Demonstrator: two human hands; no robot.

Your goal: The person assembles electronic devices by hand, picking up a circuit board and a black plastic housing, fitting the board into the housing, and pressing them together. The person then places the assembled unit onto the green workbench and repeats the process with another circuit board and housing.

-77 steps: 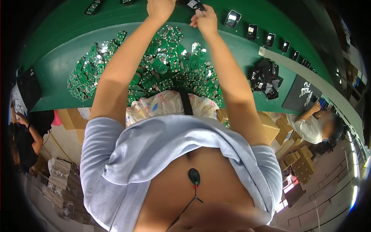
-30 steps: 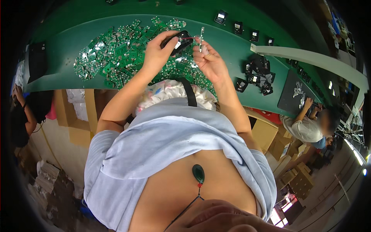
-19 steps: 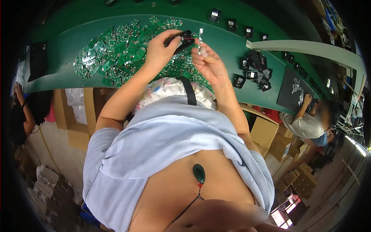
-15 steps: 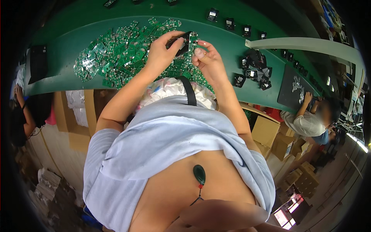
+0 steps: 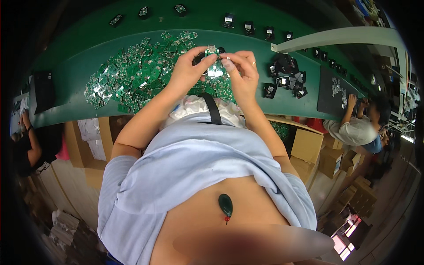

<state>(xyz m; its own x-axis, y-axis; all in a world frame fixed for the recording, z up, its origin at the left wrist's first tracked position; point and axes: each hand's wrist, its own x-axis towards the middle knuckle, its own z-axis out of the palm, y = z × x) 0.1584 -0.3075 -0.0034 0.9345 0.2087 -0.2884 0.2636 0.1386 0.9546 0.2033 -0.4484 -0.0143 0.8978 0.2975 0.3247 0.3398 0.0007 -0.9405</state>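
Observation:
Above the heap of boards, both my hands meet at one small assembly. My left hand [image 5: 190, 70] is closed round a black plastic housing [image 5: 200, 58], mostly hidden by the fingers. A small green circuit board [image 5: 212, 50] with a silvery part lies at the housing, under my left thumb. My right hand [image 5: 243, 70] is closed, thumb and forefinger pinched at the board's right edge; the exact contact is too small to make out. Below and left of the hands spreads a large heap of green circuit boards [image 5: 137, 73] on the green table [image 5: 73, 95].
Black housings [image 5: 287, 73] are clustered right of my hands; more black units [image 5: 249, 28] line the far strip. A pale metal arm [image 5: 335, 39] crosses at right. A black box [image 5: 43, 90] stands left. Cardboard boxes [image 5: 304, 145] sit below the table edge. Co-workers [image 5: 353, 128] sit at both sides.
The circuit board, held upright right of the housing before, now lies over the housing. My right hand has turned inward and closed in on it; the view has shifted slightly.

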